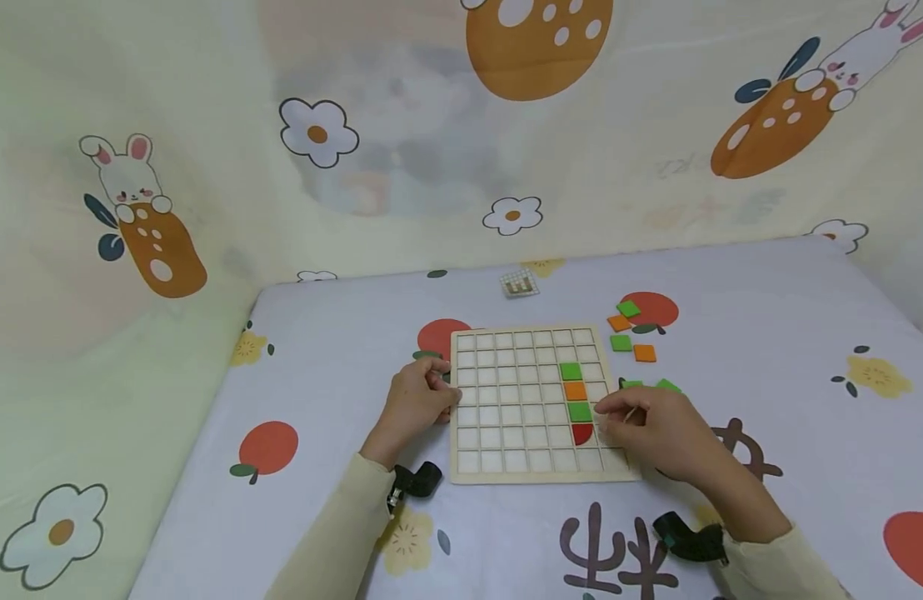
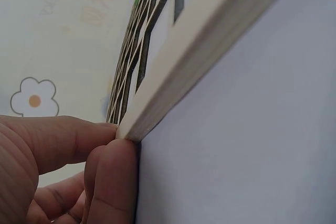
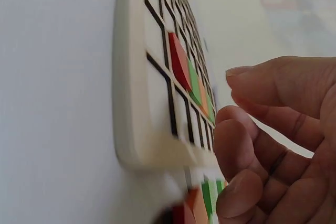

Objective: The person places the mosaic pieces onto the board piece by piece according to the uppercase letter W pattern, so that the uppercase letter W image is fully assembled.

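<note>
Four tiles [image 1: 575, 391], green, orange, green and red, lay in the second column from the right of a wooden grid board [image 1: 544, 478] on the worktop [image 1: 341, 367]. The left hand [image 1: 416, 393] pinched the board's left edge in its fingers [image 2: 113, 182], while the right hand [image 1: 652, 425] hung by the right edge, fingers loosely bent with nothing visible between them, near loose green and orange squares [image 1: 621, 342].

Brown characters [image 1: 595, 533] on the tablecloth [image 1: 341, 358] and faint lettering [image 1: 675, 167] on the backdrop [image 1: 416, 246] cannot be read with certainty.
</note>
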The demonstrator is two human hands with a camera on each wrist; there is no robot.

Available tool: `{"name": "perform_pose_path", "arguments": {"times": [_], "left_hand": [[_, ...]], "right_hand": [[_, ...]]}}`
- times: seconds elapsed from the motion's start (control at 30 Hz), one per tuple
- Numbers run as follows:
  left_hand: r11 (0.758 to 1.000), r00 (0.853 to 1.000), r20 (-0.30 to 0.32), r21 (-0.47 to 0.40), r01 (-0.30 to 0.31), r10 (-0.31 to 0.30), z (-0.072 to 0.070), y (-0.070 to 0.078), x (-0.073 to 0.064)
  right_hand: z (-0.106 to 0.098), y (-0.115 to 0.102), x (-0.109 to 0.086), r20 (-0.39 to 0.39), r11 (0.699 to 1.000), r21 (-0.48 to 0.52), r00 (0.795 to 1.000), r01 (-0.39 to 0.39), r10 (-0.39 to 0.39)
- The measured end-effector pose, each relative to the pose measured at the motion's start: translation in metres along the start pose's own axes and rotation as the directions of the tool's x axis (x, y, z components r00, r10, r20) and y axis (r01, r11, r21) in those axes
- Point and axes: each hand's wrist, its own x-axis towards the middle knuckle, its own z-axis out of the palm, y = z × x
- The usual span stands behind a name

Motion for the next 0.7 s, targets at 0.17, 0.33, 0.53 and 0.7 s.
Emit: {"name": "perform_pose_path", "arguments": {"times": [0.17, 0.33, 0.53, 0.7], "left_hand": [[1.0, 0.999, 0.034, -0.01, -0.001, 0.001, 0.008, 0.004, 0.003], [1.0, 1.0, 0.001, -0.003, -0.002, 0.002, -0.004, 0.002, 0.001], [1.0, 1.0, 0.001, 0.012, 0.023, -0.023, -0.011, 0.0, 0.0], [1.0, 0.999, 0.04, 0.003, 0.022, -0.022, 0.001, -0.002, 0.002]], "right_hand": [[-0.021, 0.017, -0.016, -0.085, 0.998, -0.032, 0.995, -0.048, 0.045], [-0.028, 0.027, -0.016, -0.104, 0.993, 0.003, 0.988, -0.115, 0.115], [-0.032, 0.04, -0.019, -0.118, 0.988, 0.024, 0.981, -0.153, 0.155], [-0.037, 0.051, -0.033, -0.09, 0.981, 0.017, 0.977, -0.192, 0.193]]}}
